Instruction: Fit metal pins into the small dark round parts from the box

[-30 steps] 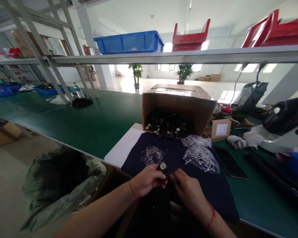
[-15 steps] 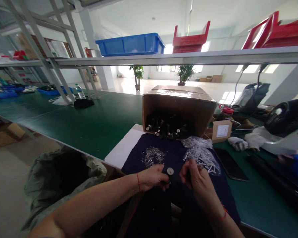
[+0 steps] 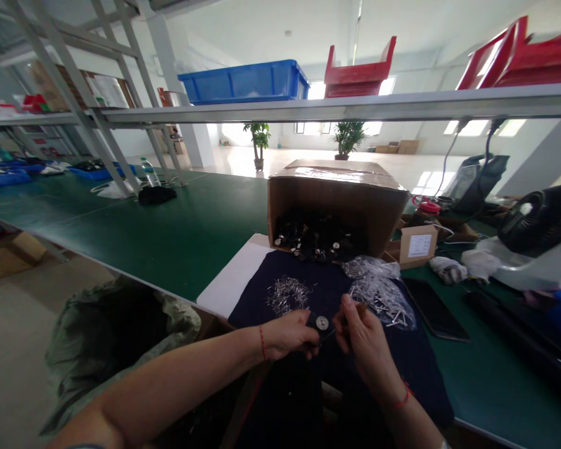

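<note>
Brought right hand point(image 3: 361, 330) closer to left hand point(image 3: 293, 335). Pinched one black part point(image 3: 311, 320) with one silver disc point(image 3: 322, 323) in the left, near the table point(image 3: 159, 240) front edge; clasped one thin tool point(image 3: 328, 337), mostly hidden, in the curled right.

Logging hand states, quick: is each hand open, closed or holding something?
Left hand: closed, holding a black part with a round silver metal disc.
Right hand: closed, apparently gripping a thin grey tool.

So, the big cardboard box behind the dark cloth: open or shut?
Open: the cardboard box has its mouth facing the camera, and dark parts show inside.
</note>
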### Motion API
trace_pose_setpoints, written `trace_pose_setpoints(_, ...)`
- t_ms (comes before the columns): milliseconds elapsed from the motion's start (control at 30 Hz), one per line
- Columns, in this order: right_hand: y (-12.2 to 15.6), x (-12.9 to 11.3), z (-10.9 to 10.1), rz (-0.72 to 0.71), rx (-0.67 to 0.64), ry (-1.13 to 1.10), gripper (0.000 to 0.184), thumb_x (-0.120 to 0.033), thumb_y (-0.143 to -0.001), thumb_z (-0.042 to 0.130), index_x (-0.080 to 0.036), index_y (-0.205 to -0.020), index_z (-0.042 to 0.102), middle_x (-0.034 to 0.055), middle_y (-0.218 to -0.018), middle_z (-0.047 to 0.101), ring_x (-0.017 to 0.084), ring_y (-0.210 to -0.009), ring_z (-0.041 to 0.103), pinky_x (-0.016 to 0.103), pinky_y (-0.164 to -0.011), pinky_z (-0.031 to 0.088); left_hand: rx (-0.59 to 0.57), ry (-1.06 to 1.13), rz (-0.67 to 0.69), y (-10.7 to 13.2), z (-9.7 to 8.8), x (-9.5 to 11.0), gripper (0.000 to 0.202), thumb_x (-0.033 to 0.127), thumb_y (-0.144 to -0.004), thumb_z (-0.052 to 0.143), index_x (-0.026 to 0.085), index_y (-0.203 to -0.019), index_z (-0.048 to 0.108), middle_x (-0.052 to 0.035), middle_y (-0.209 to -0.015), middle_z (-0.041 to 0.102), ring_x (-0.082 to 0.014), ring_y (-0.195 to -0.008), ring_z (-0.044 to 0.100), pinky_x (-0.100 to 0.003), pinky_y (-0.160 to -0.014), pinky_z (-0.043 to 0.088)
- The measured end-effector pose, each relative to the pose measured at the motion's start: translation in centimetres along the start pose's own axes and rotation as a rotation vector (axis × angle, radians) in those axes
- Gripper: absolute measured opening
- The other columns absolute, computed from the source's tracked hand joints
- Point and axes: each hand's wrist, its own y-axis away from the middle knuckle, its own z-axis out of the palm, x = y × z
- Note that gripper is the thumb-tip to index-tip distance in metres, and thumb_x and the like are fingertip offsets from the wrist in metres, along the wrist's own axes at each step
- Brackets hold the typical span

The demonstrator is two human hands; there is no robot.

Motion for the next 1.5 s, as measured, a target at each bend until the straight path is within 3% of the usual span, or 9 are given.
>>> trace_pose_setpoints(233,-0.2,0.3,-0.2,-0.069,0.008,0.155,0.062,-0.081,-0.075,0.060,-0.021,-0.061,0.055,0.0004,-0.048,0.058,0.013,-0.034,0.052,0.023,-0.032,0.034,-0.038,-0.036,0.018,0.3,0.4,0.6,0.024,0.016,-0.051,0.058,0.015,-0.074,0.060,0.0015,-0.067,0.060,-0.0080,-0.050,0.052,-0.018,-0.044,0.039)
trace_pose_setpoints(767,0.9,4.1,-0.7,-0.060,0.212,0.016,0.061,-0.077,-0.079,0.062,-0.019,-0.059,0.055,-0.0016,-0.044,0.055,0.010,-0.033,0.049,0.021,-0.033,0.037,0.025,-0.196,0.008,-1.3,0.4,-1.0,0.026,0.010,-0.061,0.058,0.018,-0.086,0.057,0.0037,-0.068,0.061,-0.0093,-0.054,0.051,-0.019,-0.049,0.037)
trace_pose_setpoints(933,0.9,3.8,-1.7,0.009,0.291,-0.331,0.055,-0.072,-0.077,0.069,-0.022,-0.068,0.049,-0.0055,-0.050,0.055,0.010,-0.034,0.049,0.020,-0.031,0.034,0.102,-0.225,0.076,2.6,-0.2,-2.0,0.019,0.016,-0.072,0.060,0.018,-0.090,0.054,0.0028,-0.068,0.060,-0.0118,-0.061,0.055,-0.023,-0.057,0.043)
trace_pose_setpoints(1033,0.9,3.5,-1.7,0.032,0.244,-0.394,0.053,-0.069,-0.077,0.071,-0.021,-0.069,0.049,-0.0058,-0.050,0.055,0.010,-0.034,0.049,0.019,-0.031,0.034,0.113,-0.095,0.140,5.8,-1.6,-6.3,0.028,0.030,-0.076,0.067,0.016,-0.097,0.056,-0.0047,-0.093,0.065,-0.0141,-0.071,0.062,-0.027,-0.063,0.050)
trace_pose_setpoints(1100,1.0,3.5,-1.5,0.023,0.225,-0.395,0.053,-0.068,-0.078,0.071,-0.021,-0.069,0.049,-0.0053,-0.050,0.055,0.010,-0.034,0.049,0.019,-0.032,0.033,0.239,0.006,0.095,6.8,-3.1,-10.9,0.033,0.034,-0.071,0.073,0.016,-0.094,0.059,-0.0065,-0.096,0.066,-0.0143,-0.069,0.063,-0.028,-0.062,0.050)
trace_pose_setpoints(1167,1.0,3.7,-1.3,0.006,0.222,-0.385,0.052,-0.068,-0.079,0.070,-0.021,-0.069,0.049,-0.0048,-0.050,0.056,0.010,-0.034,0.049,0.019,-0.032,0.033,0.494,0.151,-0.058,6.9,-4.9,-15.7,0.032,0.027,-0.059,0.078,0.017,-0.082,0.060,-0.0039,-0.081,0.066,-0.0145,-0.061,0.061,-0.028,-0.058,0.049)
trace_pose_setpoints(1267,0.9,4.1,-1.2,0.003,0.230,-0.359,0.052,-0.068,-0.080,0.070,-0.021,-0.069,0.049,-0.0044,-0.051,0.056,0.010,-0.034,0.048,0.019,-0.032,0.032,0.695,0.163,-0.158,6.4,-7.3,-20.9,0.031,0.019,-0.054,0.080,0.020,-0.065,0.051,0.0019,-0.061,0.054,-0.0151,-0.054,0.059,-0.030,-0.059,0.049)
trace_pose_setpoints(1400,0.9,4.4,-1.3,0.006,0.222,-0.301,0.052,-0.067,-0.080,0.070,-0.021,-0.068,0.050,-0.0033,-0.051,0.056,0.010,-0.034,0.048,0.020,-0.033,0.032,0.955,0.107,-0.172,6.4,-10.1,-22.9,0.040,0.023,-0.055,0.080,0.023,-0.058,0.040,0.0059,-0.051,0.040,-0.0198,-0.046,0.056,-0.042,-0.059,0.052)
trace_pose_setpoints(1500,0.9,4.4,-1.4,-0.004,0.209,-0.277,0.053,-0.067,-0.081,0.069,-0.021,-0.066,0.050,-0.0028,-0.050,0.055,0.010,-0.034,0.047,0.021,-0.034,0.032,1.183,0.049,-0.078,7.4,-12.8,-21.8,0.030,0.036,-0.065,0.071,0.025,-0.068,0.044,0.0011,-0.062,0.048,-0.0271,-0.060,0.065,-0.050,-0.068,0.056)
